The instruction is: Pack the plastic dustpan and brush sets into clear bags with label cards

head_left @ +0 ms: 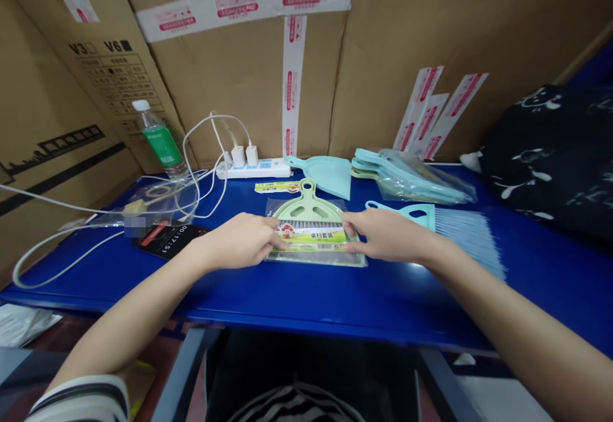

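A light green hand brush and dustpan set (309, 210) lies on the blue table in front of me, in a clear bag with a printed yellow-green label (313, 235) across it. My left hand (246, 240) is closed on the left edge of this package, with finger and thumb at the label's end. At the opposite edge, my right hand (383, 235) pinches the package, its fingers curled. Beyond my right wrist is a loose light blue brush (467, 237), partly hidden by the forearm. A light blue dustpan (328, 174) lies just behind the package.
Bagged blue dustpan sets (416, 176) are piled at the back right, near a black patterned bag (550, 160). Another label card (275, 187) lies behind the package. Leftward are a power strip (261, 168), white cables, a bottle (163, 144) and a phone (167, 241). Cardboard walls (230, 64) enclose the table.
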### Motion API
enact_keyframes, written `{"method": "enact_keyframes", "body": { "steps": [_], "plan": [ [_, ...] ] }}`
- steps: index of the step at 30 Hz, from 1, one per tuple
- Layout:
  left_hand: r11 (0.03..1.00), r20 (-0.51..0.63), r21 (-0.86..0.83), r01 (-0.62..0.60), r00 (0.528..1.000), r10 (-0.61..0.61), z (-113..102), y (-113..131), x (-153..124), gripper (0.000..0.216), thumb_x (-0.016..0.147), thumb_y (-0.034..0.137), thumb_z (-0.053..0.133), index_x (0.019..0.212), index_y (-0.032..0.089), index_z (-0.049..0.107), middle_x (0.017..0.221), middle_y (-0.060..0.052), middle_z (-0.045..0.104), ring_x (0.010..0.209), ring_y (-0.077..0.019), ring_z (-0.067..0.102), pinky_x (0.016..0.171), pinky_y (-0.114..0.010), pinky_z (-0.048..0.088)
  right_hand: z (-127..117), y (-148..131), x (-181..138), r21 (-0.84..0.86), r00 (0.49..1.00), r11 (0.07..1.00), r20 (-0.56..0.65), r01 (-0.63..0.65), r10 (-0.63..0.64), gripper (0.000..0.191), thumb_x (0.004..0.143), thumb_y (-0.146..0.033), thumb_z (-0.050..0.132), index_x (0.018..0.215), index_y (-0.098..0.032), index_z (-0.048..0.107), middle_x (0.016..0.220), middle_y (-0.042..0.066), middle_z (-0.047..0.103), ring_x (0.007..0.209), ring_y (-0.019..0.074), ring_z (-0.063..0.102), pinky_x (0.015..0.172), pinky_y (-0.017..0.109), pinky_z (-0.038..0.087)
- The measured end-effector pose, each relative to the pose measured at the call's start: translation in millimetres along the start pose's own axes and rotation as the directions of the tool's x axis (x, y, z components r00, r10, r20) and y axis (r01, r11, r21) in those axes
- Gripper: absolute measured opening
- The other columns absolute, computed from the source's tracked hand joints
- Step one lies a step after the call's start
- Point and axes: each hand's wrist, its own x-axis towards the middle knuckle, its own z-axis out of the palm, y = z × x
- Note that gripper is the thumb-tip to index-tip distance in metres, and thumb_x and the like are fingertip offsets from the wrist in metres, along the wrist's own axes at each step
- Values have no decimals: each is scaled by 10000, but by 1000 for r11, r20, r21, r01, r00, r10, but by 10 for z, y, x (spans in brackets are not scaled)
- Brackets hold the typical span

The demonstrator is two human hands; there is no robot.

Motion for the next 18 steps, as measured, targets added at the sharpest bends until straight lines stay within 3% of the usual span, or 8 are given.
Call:
{"method": "enact_keyframes", "body": {
  "steps": [4,9,14,18],
  "plan": [
    [997,32,-24,68,997,-67,-37,-49,-26,412,769,71,434,930,280,750,841,-3,675,710,-141,630,609,-232,443,4,41,-28,52,999,999,47,16,-19,242,778,-247,516,648,-246,312,539,-29,519,496,150,478,471,267,251],
    [993,38,-82,80,996,-77,-30,-70,-15,323,787,67,422,821,217,706,854,7,694,761,-144,641,654,-234,438,-24,-19,-14,54,994,998,105,-38,32,259,692,-147,508,640,-250,275,510,-41,468,468,132,420,453,263,240],
    [996,21,-16,86,996,-86,34,-24,35,228,880,174,428,731,171,601,718,-14,659,638,-156,615,544,-250,361,-19,-46,-6,53,995,998,90,-35,30,267,668,-133,510,623,-247,272,508,-41,456,476,129,413,455,263,238],
    [986,46,3,165,985,-165,71,-13,70,176,888,199,446,775,172,578,643,-13,642,604,-176,610,516,-260,330,-1,-47,-7,78,995,996,92,-33,26,257,674,-122,506,623,-245,286,543,-27,495,529,146,457,481,271,261]
  ]
}}
